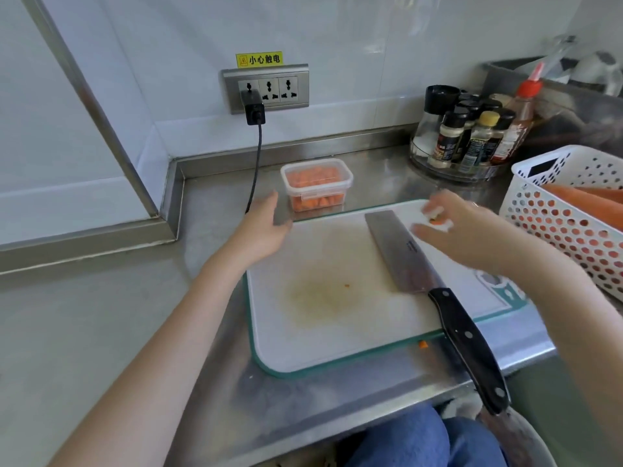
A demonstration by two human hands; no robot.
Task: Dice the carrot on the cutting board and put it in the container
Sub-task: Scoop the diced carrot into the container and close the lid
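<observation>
Cutting board (337, 318) lies at frame centre on the steel desk (215, 271), cleaver (404, 254) resting diagonally across it with its black handle overhanging the near edge toward lower right. Clear container (316, 184) just beyond the board's far edge, upper centre, holds diced carrot (312, 175); one stray orange piece (423, 345) sits on the desk at the board's near edge. Left hand (266, 227) hovers open, fingers relaxed, beside the container; right hand (462, 227), blurred, pinches a small carrot piece (437, 221) over the board's far right corner.
</observation>
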